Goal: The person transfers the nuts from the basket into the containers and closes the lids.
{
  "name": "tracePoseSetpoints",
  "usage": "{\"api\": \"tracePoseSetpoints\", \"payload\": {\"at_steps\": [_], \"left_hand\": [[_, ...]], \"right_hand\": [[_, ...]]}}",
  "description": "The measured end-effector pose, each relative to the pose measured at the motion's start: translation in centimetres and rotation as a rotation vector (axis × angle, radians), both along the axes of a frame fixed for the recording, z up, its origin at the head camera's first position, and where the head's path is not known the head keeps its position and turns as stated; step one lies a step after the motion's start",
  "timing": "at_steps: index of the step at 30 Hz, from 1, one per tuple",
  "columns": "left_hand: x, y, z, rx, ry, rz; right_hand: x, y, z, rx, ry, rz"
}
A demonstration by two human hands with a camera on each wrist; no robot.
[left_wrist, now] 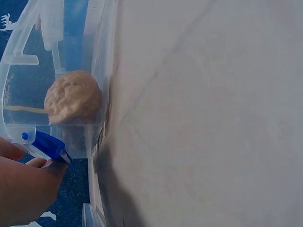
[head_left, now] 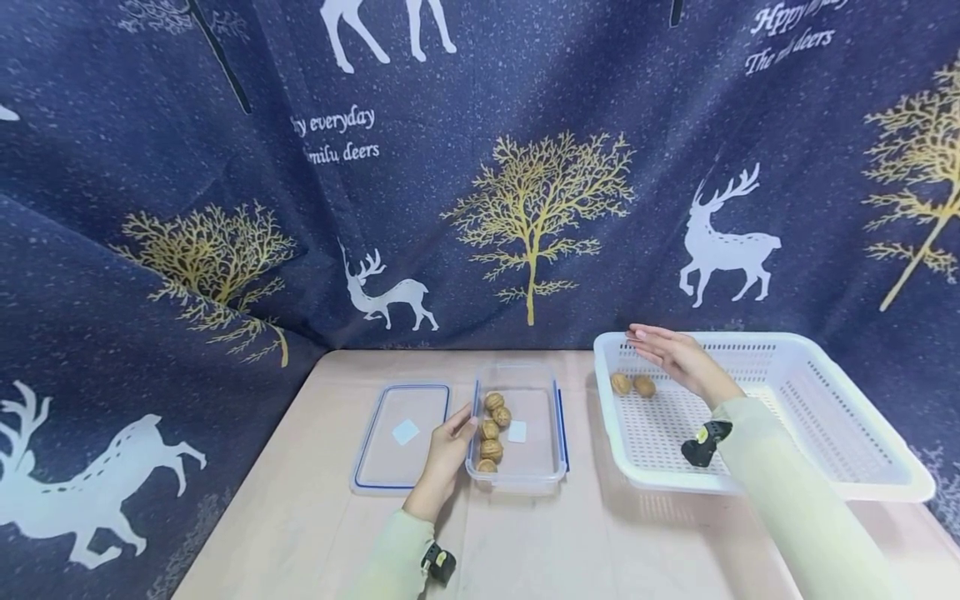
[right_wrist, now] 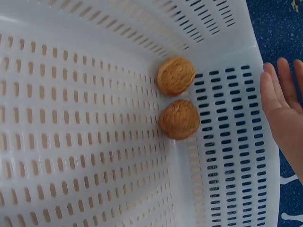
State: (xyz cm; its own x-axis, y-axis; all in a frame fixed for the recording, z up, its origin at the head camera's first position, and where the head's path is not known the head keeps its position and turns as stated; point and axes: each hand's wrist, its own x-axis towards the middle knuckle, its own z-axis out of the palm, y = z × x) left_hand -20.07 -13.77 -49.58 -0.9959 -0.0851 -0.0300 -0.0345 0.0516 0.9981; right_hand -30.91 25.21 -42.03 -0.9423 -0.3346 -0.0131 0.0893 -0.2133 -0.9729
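My left hand [head_left: 447,450] holds the left wall of a clear plastic box [head_left: 562,446], its thumb at the rim. Close up in the left wrist view, its fingers meet a blue clip [left_wrist: 47,145] on that box. Several walnuts [head_left: 491,451] lie in a row along the box's left side. Over the back left part of a white perforated basket [head_left: 810,433], my right hand [head_left: 678,358] hovers with fingers extended and nothing visible in them. Two walnuts sit side by side in the basket, one walnut [right_wrist: 175,76] beside the other walnut [right_wrist: 179,119].
A clear lid [head_left: 375,454] with a blue seal lies flat left of the box. Behind the pale table [head_left: 525,542] hangs a dark blue cloth [head_left: 465,275] printed with deer and trees. The basket stands at the table's right side.
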Motion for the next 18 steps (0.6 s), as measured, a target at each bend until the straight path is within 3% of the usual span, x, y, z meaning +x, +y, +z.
{"api": "tracePoseSetpoints", "payload": {"at_steps": [11, 18], "left_hand": [[0.0, 0.0, -0.2, -0.005, -0.011, 0.022], [0.1, 0.0, -0.2, -0.001, -0.011, 0.013]], "right_hand": [[-0.5, 1.0, -1.5, 0.034, 0.041, 0.081], [-0.3, 2.1, -2.4, 0.219, 0.07, 0.104]]}}
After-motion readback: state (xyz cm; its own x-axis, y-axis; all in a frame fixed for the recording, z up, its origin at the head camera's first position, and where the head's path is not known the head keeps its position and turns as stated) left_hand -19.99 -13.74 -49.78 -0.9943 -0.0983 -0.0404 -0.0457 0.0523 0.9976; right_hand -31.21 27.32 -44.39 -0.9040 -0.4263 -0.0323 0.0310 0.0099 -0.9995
